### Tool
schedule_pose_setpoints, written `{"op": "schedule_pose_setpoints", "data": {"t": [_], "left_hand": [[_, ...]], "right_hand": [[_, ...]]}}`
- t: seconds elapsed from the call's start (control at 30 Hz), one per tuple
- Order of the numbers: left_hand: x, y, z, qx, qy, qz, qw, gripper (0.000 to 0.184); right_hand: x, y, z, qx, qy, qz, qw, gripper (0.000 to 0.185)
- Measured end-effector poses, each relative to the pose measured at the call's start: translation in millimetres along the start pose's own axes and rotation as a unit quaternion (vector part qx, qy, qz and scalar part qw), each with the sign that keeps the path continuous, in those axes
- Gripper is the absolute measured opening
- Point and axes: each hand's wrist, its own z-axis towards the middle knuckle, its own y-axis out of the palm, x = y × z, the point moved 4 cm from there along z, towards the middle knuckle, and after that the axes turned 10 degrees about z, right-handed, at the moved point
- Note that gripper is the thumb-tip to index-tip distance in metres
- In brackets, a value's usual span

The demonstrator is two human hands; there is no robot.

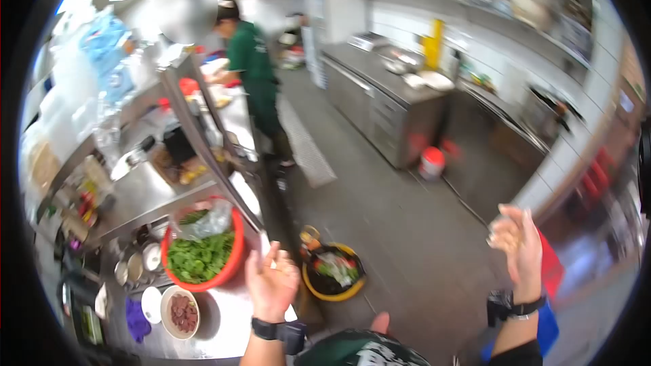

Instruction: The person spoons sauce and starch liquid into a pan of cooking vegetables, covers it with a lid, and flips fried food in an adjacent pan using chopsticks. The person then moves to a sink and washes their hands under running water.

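My left hand [272, 281] is raised palm up beside the steel counter, its fingers loosely curled with nothing held. Off to the right, over the floor, my right hand [519, 244] is also raised and empty, its fingers half bent and slightly blurred. Nearest my left hand is a red basin [239, 247] of leafy greens [196, 257], with a clear plastic bag [213, 220] on top. In front of the basin stands a white bowl [167, 324] holding dark red chunks, perhaps meat. A white round lid [151, 305] and a purple cloth [137, 320] lie left of it.
A yellow-rimmed bin [359, 285] with scraps stands on the floor by the counter. Further off are a red and white bucket [432, 163] and a steel counter [366, 68] with bowls. A person in a green shirt [247, 51] works at the far left counter.
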Motion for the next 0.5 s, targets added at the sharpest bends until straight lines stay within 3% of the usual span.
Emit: {"op": "schedule_pose_setpoints", "data": {"t": [0.33, 0.5], "left_hand": [[-83.7, 151.2, 186.5, 0.028, 0.091, 0.038, 0.995, 0.041], [-100.4, 177.6, 229.6, 0.1, 0.189, 0.049, 0.976, 0.042]], "right_hand": [[-5.9, -53.7, 300.6, -0.039, 0.036, 0.069, 0.996, 0.048], [26.4, -25.9, 445.5, -0.105, 0.108, 0.117, 0.982, 0.047]]}}
